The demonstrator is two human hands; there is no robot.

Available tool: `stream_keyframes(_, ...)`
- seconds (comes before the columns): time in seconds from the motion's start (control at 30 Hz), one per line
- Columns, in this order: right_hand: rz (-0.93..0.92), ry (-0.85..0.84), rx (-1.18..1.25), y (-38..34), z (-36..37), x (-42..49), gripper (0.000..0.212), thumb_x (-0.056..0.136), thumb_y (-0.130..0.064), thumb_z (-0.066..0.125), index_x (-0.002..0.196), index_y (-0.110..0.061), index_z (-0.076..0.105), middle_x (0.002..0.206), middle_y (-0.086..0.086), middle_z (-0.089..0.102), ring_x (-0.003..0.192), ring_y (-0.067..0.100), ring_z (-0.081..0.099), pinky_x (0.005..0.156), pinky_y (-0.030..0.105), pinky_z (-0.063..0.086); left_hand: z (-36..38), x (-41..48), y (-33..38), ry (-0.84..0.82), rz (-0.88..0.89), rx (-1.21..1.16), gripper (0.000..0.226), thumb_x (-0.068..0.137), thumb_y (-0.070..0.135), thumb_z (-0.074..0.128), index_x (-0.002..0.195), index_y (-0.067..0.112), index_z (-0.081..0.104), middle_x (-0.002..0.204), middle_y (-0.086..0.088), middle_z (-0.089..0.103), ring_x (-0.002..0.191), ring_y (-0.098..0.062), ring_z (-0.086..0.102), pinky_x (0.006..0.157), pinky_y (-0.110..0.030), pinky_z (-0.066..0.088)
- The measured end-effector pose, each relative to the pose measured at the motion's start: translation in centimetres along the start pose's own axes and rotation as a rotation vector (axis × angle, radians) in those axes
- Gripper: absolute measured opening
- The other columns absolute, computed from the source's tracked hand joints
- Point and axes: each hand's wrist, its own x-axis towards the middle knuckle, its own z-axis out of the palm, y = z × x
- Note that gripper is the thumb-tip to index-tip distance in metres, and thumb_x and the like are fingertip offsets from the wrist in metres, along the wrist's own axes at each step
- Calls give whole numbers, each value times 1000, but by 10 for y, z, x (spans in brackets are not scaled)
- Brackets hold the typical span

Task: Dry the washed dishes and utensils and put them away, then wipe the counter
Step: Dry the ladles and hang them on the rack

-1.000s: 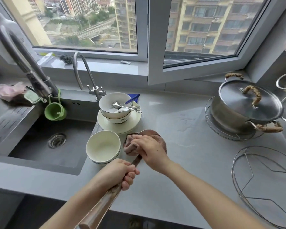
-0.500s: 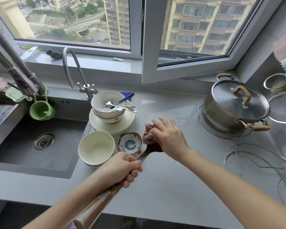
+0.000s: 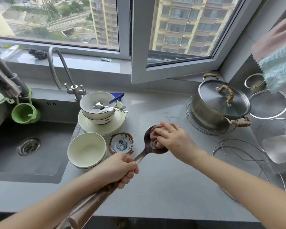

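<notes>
Bare counter (image 3: 163, 187) lies open before me. On my left, a cream bowl (image 3: 87, 149) and small patterned dish (image 3: 121, 143) crowd the way; the pot (image 3: 220, 104) and wire rack (image 3: 251, 158) block my right.

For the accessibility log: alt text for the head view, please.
A person's left hand grips a long ladle by its handle over the grey counter while the right hand holds a brownish cloth in its bowl. Nearby, bowls, a plate and spoons sit beside the sink.
</notes>
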Motion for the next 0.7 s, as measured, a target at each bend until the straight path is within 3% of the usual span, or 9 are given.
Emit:
stream_keyframes(0.07,211,96,46,-8,-5,6,31,79,-3,40,84,-13,69,111,3,68,106,33,64,65,35,56,0,5,5,-3,24,-27,24,98,7,37,78,6,50,45,5,36,33,-7,30,31,-14,26)
stream_keyframes(0.13,457,192,151,-12,-12,7,27,83,-10,43,88,-14,69,117,2,66,107,29,62,63,31,55,-1,9,8,-26,7,-56,25,99,8,35,78,7,49,44,5,33,32,-6,27,31,-12,23)
stream_keyframes(0.23,888,381,430,7,-24,-7,21,87,-4,52,91,-14,71,117,8,64,109,28,60,84,30,48,-2,10,2,-73,-70,-108,27,101,13,33,80,7,49,44,5,31,32,-6,25,32,-11,20)
stream_keyframes(0.33,1095,454,765,25,-40,-24,17,92,-5,56,98,-15,69,104,3,68,99,19,62,93,40,49,-3,12,-6,-71,-98,-114,35,102,30,32,85,5,51,44,6,32,34,-6,26,33,-12,21)
stream_keyframes(0.43,1077,483,1023,14,-56,-17,16,95,-11,54,98,-25,63,95,-8,68,94,9,63,91,32,50,0,21,-7,-69,-99,-151,35,102,31,33,88,5,52,45,5,32,35,-7,27,33,-12,22)
stream_keyframes(0.57,939,570,1073,-3,-65,1,19,95,-10,53,100,-25,61,102,-6,68,99,5,61,89,19,45,0,35,-9,-34,-28,-58,26,101,20,35,80,12,49,50,4,35,37,-7,28,35,-15,23)
stream_keyframes(0.7,895,637,1023,-9,-58,7,16,93,-16,52,100,-24,63,107,1,66,104,10,60,92,28,46,-2,45,-7,102,78,118,26,97,20,48,71,16,44,51,5,44,39,-8,35,37,-17,26)
